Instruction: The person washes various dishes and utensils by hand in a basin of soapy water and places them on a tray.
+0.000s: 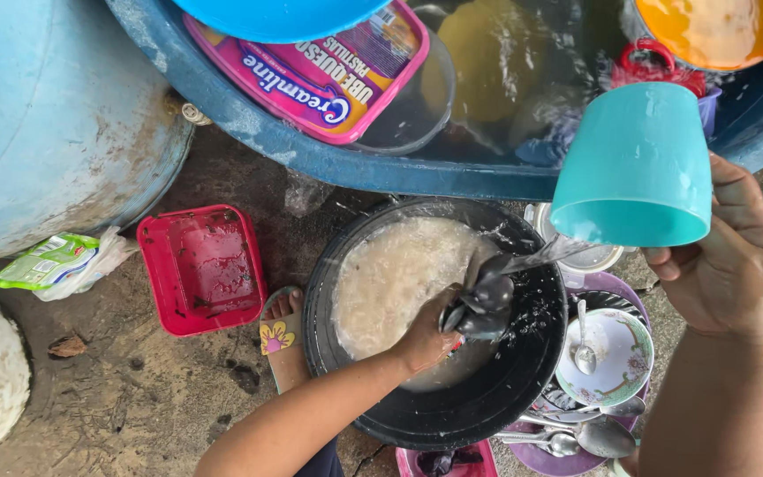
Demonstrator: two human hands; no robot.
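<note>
Head view: over the black basin (434, 415), the left hand (430, 331) clenches what look like spoons (480, 305). Above the basin's right rim, right-hand (735, 265) fingers grasp a tilted teal cup (633, 163); pour slowly, turning the spoons under the stream.

We see soft, even daylight with faint shadows. Glare sits on the water in the wide blue plastic tub (328, 168). Pouring water blurs; edges bend slightly, the rest stays sharp.
</note>
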